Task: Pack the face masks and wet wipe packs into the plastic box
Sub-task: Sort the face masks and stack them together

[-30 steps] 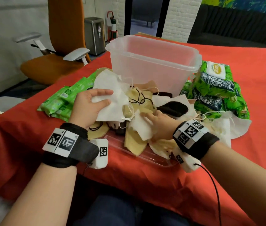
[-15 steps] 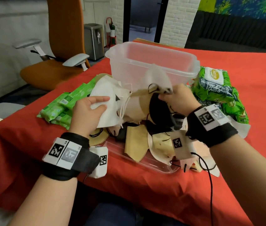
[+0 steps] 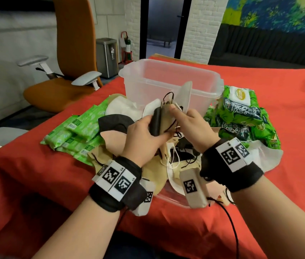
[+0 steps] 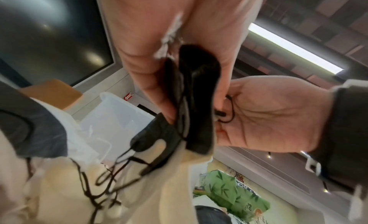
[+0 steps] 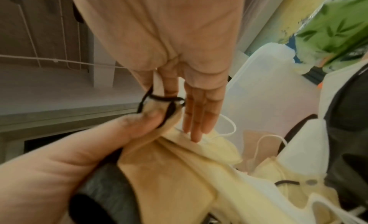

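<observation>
Head view: both hands, left hand (image 3: 144, 139) and right hand (image 3: 191, 126), clutch stacked masks (image 3: 163, 116); tuck loose cords before lowering into the box (image 3: 168, 81).

Your bench (image 3: 288, 116) wears a red cloth. To your left stands an orange chair (image 3: 67, 53) with grey armrests, and past it a steel bin (image 3: 107, 57) beside a fire extinguisher (image 3: 127, 47). Behind, you have a white brick pillar (image 3: 200, 28) and a green-blue mural (image 3: 278, 12).
</observation>
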The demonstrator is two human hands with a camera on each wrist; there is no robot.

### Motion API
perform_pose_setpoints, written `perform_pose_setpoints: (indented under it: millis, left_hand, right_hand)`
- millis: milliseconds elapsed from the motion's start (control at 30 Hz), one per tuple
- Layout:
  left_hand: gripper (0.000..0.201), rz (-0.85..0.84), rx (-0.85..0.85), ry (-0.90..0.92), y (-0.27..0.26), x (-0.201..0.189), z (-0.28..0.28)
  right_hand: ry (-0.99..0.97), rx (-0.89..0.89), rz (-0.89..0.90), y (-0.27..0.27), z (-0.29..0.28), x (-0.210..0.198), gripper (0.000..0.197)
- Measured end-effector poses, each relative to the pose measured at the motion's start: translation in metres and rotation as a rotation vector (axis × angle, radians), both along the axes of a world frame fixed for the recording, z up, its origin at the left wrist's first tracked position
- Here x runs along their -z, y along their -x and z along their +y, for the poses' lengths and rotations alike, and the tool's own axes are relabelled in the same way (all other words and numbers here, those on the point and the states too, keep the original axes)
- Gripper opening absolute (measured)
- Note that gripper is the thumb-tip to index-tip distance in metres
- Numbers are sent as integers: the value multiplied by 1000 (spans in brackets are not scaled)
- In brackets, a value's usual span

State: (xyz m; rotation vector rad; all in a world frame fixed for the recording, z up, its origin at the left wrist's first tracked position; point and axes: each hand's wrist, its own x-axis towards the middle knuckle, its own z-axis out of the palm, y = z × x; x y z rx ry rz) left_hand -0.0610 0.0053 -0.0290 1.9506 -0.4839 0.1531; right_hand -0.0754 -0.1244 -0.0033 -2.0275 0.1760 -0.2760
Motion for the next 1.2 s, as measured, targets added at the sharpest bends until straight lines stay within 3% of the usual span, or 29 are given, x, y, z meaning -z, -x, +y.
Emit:
perform_pose_setpoints:
  millis: [67,200,300,400,500,567,667,733,800,833,933,1100,1200]
  left_hand:
    - [36,31,11,83,-4,3,2]
    - [27,94,31,235,-7,11,5]
    - [27,179,73,372,-13,16,8]
    - [54,180,70,465,-19,19,14]
    - [82,136,79,502,-21,23,19]
    - [77,99,107,525,-23,26,22]
    - [55,46,119,502,-21,23,23]
    - [50,97,106,485,-19,20,24]
    - [48,150,116,489,-18,19,25]
    - [46,170,118,483,-18,19,25]
    - [43,241,113,500,-19,17,24]
    - [33,436,159,748,-12,9,25]
    - [38,341,142,676,-11,9,24]
  right_hand:
    - [6,-57,9,5,-2,-2,100]
    - [-67,-90,-43,15,-2,-9,72]
    - [-159,-75,-72,19,-2,-11,64]
    - [-202,-18,-69,8,-12,-4,64]
    - [-31,80,-42,1,-22,3,75]
    - [66,118,-41,-1,-27,2,71]
    - [195,166,-122,0,-38,-2,46]
    - [253,171,-232,5,-40,-10,30]
    - [184,93,-315,15,-36,-20,8]
    - [122,40,-315,19,-33,-24,9]
    - [-5,-143,-236,27,-26,-31,29]
    - [99,-253,-67,25,-20,-21,40]
    - [71,-361,-10,24,-16,-19,38]
